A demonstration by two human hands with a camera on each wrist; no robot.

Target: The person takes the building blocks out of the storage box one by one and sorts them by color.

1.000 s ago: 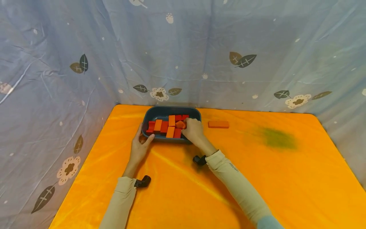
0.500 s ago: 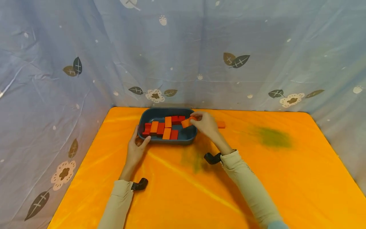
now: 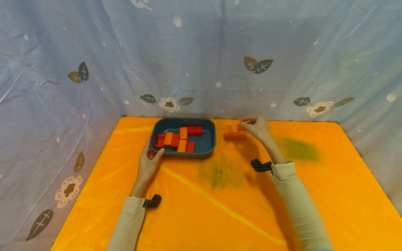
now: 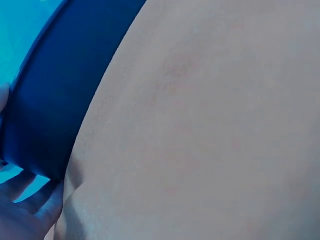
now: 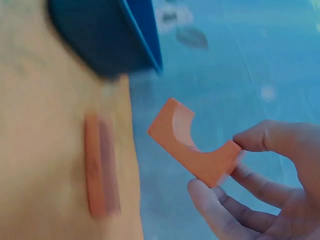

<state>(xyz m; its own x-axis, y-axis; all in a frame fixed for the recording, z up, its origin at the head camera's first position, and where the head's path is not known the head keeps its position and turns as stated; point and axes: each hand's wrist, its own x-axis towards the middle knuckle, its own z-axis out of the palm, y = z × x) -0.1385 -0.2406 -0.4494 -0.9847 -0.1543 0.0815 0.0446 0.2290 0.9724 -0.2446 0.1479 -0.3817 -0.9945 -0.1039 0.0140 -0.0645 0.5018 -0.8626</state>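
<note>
In the head view, my left hand (image 3: 148, 167) grips the left end of a dark blue bin (image 3: 188, 155), thumb at the front rim. The left wrist view shows fingers under the bin's edge (image 4: 55, 95). My right hand (image 3: 259, 129) pinches one end of an orange arch block (image 5: 190, 157), its curved cutout plain in the right wrist view. This block hangs just above and behind a long orange block (image 3: 235, 136) lying right of the bin. Inside the bin lie several red and orange blocks, among them a red block (image 3: 194, 131) and an orange block (image 3: 168, 138).
A yellow cloth (image 3: 201, 209) covers the table. A patterned grey-blue curtain (image 3: 201, 62) rises directly behind the bin and along the left side. Green stains mark the cloth. Each wrist wears a black camera mount (image 3: 261, 166).
My right hand has lifted the orange arch block out of the bin's right side and carried it right, over to the long orange block. My left hand stays on the bin.
</note>
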